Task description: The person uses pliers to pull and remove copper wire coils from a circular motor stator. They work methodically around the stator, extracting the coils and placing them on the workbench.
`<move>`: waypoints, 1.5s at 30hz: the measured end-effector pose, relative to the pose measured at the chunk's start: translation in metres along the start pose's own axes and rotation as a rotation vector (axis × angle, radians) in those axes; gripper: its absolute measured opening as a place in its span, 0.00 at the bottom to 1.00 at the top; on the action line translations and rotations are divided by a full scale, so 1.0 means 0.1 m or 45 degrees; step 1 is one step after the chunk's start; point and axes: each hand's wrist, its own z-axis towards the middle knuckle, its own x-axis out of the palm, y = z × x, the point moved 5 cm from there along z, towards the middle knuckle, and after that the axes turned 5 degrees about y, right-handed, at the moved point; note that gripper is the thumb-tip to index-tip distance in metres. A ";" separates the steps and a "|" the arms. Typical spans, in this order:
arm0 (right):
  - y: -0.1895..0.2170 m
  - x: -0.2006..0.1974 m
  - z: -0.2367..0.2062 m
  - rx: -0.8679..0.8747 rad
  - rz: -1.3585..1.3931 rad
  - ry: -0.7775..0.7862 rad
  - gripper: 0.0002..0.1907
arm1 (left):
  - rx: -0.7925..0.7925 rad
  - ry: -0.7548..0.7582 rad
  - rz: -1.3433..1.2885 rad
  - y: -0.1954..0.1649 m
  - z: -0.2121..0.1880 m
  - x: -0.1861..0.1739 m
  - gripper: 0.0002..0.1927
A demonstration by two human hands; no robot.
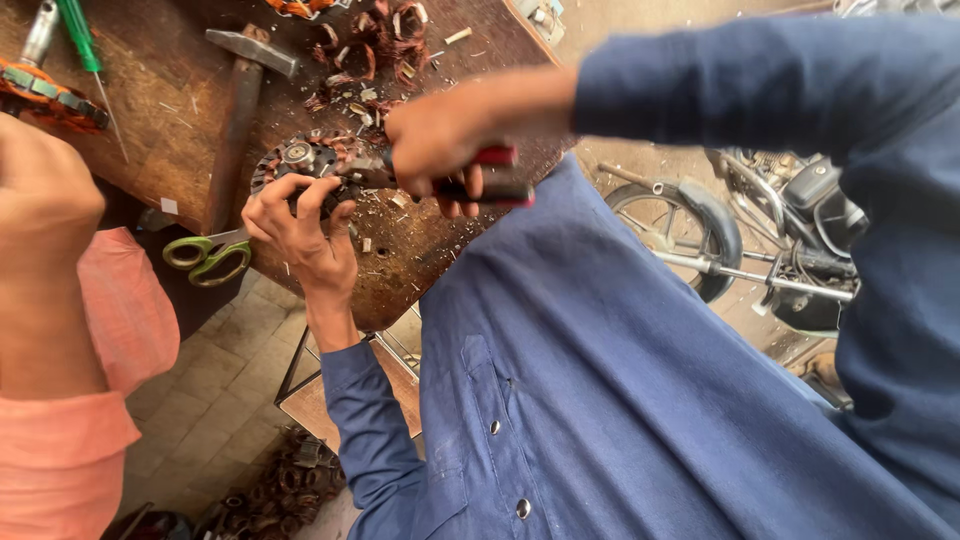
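Observation:
My left hand (300,222) grips the near rim of a round metal motor stator (300,160) with copper windings, lying on a worn wooden table (180,90). My right hand (440,140) is closed around the red-and-black handles of pliers (495,178), whose jaws reach into the stator's right side. Cut copper wire bits (375,50) lie behind the stator.
A hammer (240,100) lies left of the stator, green-handled scissors (205,255) at the table's edge, a green screwdriver (85,50) far left. Another person's arm in a pink sleeve (50,300) is at left. A motorcycle (760,230) stands at right. Copper coils (280,480) lie on the floor.

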 end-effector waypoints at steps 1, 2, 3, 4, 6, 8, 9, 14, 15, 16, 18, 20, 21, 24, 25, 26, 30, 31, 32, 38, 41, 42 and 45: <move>-0.03 0.04 0.05 -0.004 0.027 0.003 0.14 | -0.012 -0.024 -0.035 0.02 0.00 0.00 0.20; -0.07 0.09 0.09 -0.006 0.091 0.026 0.14 | -0.022 -0.039 -0.071 0.04 0.00 0.00 0.20; -0.10 0.12 0.12 -0.017 0.177 0.084 0.14 | -0.030 -0.052 -0.116 0.05 0.00 0.01 0.20; -0.15 0.14 0.14 -0.075 0.301 0.122 0.13 | -0.033 -0.056 -0.144 0.06 -0.01 0.01 0.20; -0.20 0.17 0.16 -0.200 0.524 0.210 0.13 | -0.049 -0.084 -0.179 0.08 -0.01 -0.02 0.19; -0.29 0.25 0.19 -0.145 0.755 0.260 0.14 | -0.052 -0.081 -0.209 0.10 -0.01 -0.06 0.18; -0.32 0.29 0.19 -0.115 0.871 0.282 0.15 | -0.052 -0.081 -0.226 0.10 -0.01 -0.08 0.17; -0.35 0.33 0.17 -0.135 0.654 0.062 0.15 | 0.055 -0.059 -0.123 0.04 0.07 -0.14 0.19; -0.36 0.34 0.16 -0.133 0.662 0.035 0.16 | 0.046 -0.066 -0.110 0.04 0.09 -0.13 0.17; -0.36 0.38 0.16 -0.150 0.725 0.068 0.17 | 0.041 -0.089 -0.122 0.03 0.08 -0.13 0.17; -0.37 0.41 0.18 -0.183 0.832 0.121 0.20 | 0.031 -0.155 -0.153 0.02 0.08 -0.13 0.16; -0.38 0.51 0.24 -0.257 1.018 0.235 0.22 | 0.021 -0.188 -0.165 0.04 0.05 -0.14 0.16; -0.38 0.55 0.26 -0.292 1.109 0.291 0.23 | 0.015 -0.206 -0.171 0.05 0.03 -0.15 0.16; -0.42 0.68 0.35 -0.311 1.287 0.306 0.22 | -0.032 -0.190 -0.246 0.13 0.00 -0.16 0.16; -0.43 0.74 0.36 -0.331 1.394 0.327 0.22 | -0.035 -0.193 -0.261 0.14 0.00 -0.16 0.16; -0.43 0.80 0.35 -0.351 1.499 0.344 0.22 | -0.039 -0.199 -0.279 0.16 0.00 -0.16 0.15; -0.31 0.91 0.25 -0.647 1.620 0.474 0.24 | -0.003 -0.193 -0.328 0.18 0.01 -0.17 0.16; -0.32 0.90 0.26 -0.578 1.516 0.395 0.23 | -0.011 -0.181 -0.306 0.19 0.01 -0.17 0.16; -0.34 0.86 0.27 -0.511 1.413 0.314 0.22 | -0.016 -0.167 -0.288 0.19 0.00 -0.15 0.15; -0.45 0.61 0.31 -0.140 1.226 0.175 0.15 | 0.011 -0.097 -0.175 0.17 -0.05 -0.06 0.14; -0.35 0.71 0.25 -0.296 1.602 0.520 0.14 | 0.028 -0.133 -0.186 0.18 -0.05 -0.06 0.13; -0.29 0.76 0.23 -0.388 1.711 0.655 0.14 | 0.026 -0.146 -0.189 0.19 -0.06 -0.08 0.13; -0.33 0.74 0.28 -0.379 1.271 0.281 0.13 | 0.046 -0.113 -0.136 0.21 -0.08 -0.10 0.12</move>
